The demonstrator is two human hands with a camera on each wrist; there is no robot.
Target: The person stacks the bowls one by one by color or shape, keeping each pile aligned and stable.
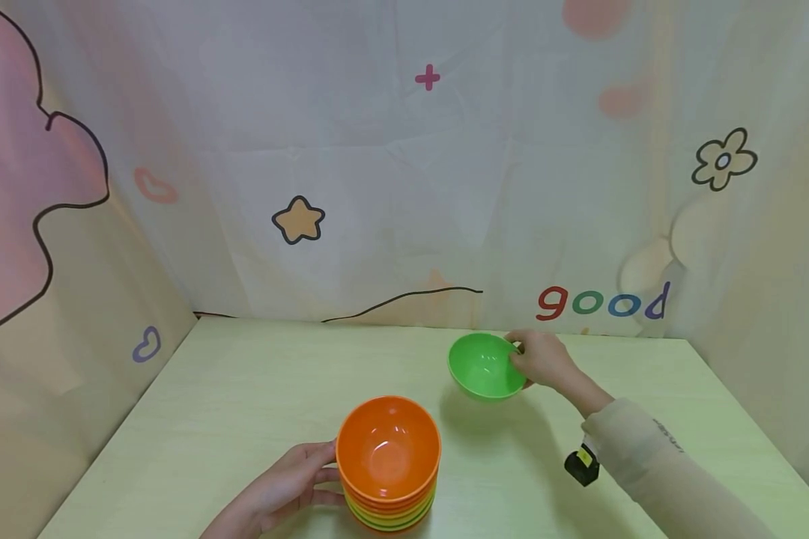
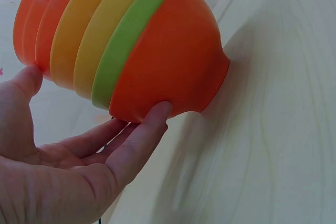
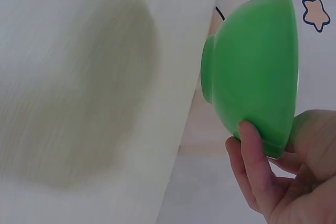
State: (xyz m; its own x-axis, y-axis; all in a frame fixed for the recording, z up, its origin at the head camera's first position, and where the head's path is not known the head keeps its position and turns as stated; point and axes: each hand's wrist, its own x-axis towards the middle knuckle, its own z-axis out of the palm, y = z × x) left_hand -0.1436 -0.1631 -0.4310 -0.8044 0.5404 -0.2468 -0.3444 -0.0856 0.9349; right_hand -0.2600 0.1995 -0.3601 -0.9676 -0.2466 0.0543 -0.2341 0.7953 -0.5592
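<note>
A stack of nested bowls [image 1: 387, 449] stands upright at the front middle of the table, its top bowl orange inside. In the left wrist view the stack [image 2: 168, 56] runs through orange, yellow and green rims down to an orange bowl at the bottom. My left hand [image 1: 290, 483] rests against the stack's left side, thumb near the upper rims and mostly straight fingers touching the lowest bowl. Farther back and to the right, my right hand [image 1: 544, 359] pinches a green bowl [image 3: 257, 66] by its rim. That bowl is held above the table, open side up.
The pale wood-grain table [image 1: 256, 389] ends at a back curtain [image 1: 391, 187] printed with doodles. Side curtains border it left and right. A small black device with a yellow label [image 1: 583, 466] shows beside the right sleeve [image 1: 640, 442].
</note>
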